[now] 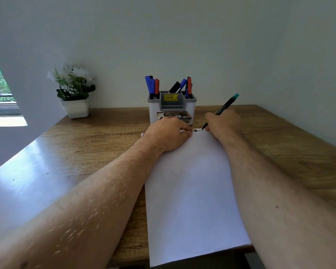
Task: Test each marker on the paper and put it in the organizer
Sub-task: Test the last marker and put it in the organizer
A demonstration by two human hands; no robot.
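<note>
Right hand [222,121] grips marker [224,106], tip on paper [192,191]; left hand [168,133] presses paper flat.

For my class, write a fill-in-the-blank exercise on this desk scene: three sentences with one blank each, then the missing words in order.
1. The right hand grips a marker whose tip touches the far end of the ____.
2. The left hand rests on the paper, just in front of the ____.
3. The potted plant stands on the desk to the ____ of the organizer.

Missing words: paper; organizer; left
</note>
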